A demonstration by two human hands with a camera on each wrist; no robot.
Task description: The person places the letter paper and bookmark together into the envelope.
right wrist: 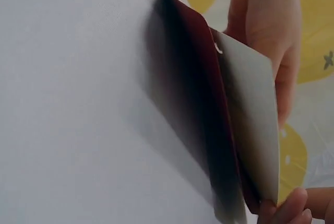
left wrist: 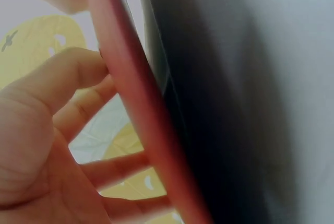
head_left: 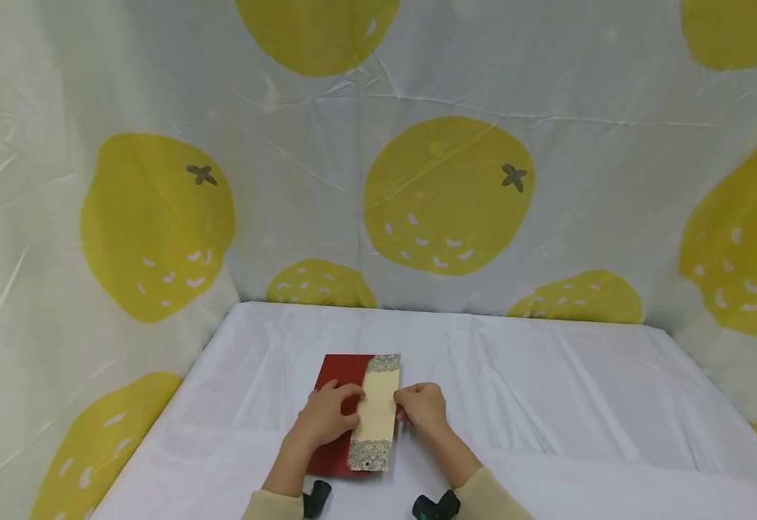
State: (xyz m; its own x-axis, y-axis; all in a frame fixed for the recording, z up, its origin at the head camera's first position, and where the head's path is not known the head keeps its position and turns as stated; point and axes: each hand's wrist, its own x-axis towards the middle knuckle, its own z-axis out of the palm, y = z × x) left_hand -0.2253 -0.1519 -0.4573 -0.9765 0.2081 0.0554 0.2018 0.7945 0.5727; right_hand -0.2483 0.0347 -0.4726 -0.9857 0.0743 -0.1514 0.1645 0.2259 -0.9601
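A cream bookmark with patterned ends and a small hole near its lower end lies over the right side of a flat red booklet. My right hand pinches the bookmark's right edge between thumb and fingers. In the right wrist view, the bookmark slants up from the red cover. My left hand rests on the booklet, thumb and index fingertip right at the bookmark's left edge. Its fingers spread against the red surface in the left wrist view.
A white cloth covers the table. Dark wrist straps show at the near edge, below the booklet. Behind and on both sides hangs a pale curtain printed with large yellow fruit.
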